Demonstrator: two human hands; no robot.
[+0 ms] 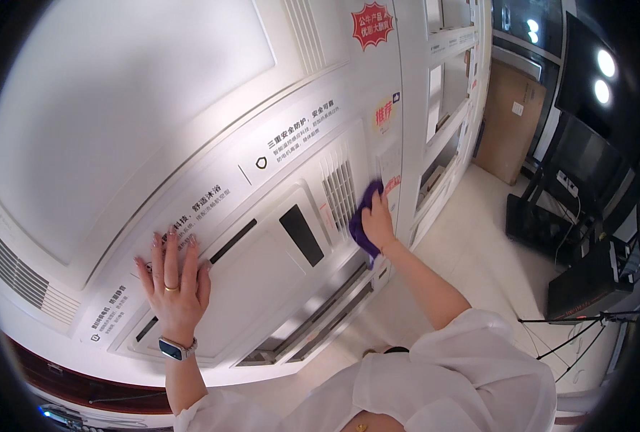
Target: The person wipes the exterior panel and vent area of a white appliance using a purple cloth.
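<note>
My left hand, with a ring and a wristwatch, rests flat with fingers apart on a white display panel that bears printed writing. Over to the right, my right hand grips a dark purple cloth against the panel, beside the slatted grille of a white ceiling-heater unit. Between my hands, this unit shows a dark rectangular window and a long dark slot. Above it is a larger white unit with a smooth, broad face.
White shelving continues at the right of the panel. Beyond it stand a large cardboard box, a black screen on a stand, a dark box and thin black tripod legs. A low open shelf lies under the heater unit.
</note>
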